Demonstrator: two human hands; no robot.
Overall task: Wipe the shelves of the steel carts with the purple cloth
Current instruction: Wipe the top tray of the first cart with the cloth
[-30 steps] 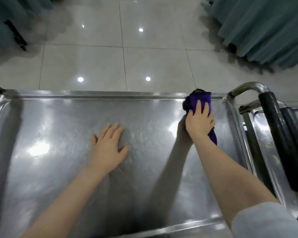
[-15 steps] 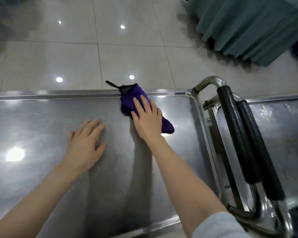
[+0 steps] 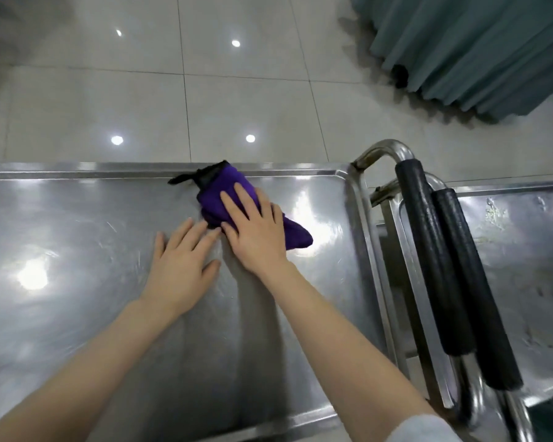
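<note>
Pressing the bunched purple cloth (image 3: 219,199) against the steel shelf (image 3: 77,314), my right hand (image 3: 259,231) lies flat on it, fingers straight and slightly spread. The cloth sits at the shelf's far edge, right of the middle. My left hand (image 3: 182,263) rests palm-down on bare steel just beside the right, fingers straight, fingertips reaching the cloth's near side. A second cart (image 3: 508,266) stands along the shelf's right edge, with black padded handles (image 3: 428,266) between.

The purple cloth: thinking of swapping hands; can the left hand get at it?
Probably yes: the left hand lies flat beside the purple cloth, nothing between; the right hand presses on most of it.
</note>
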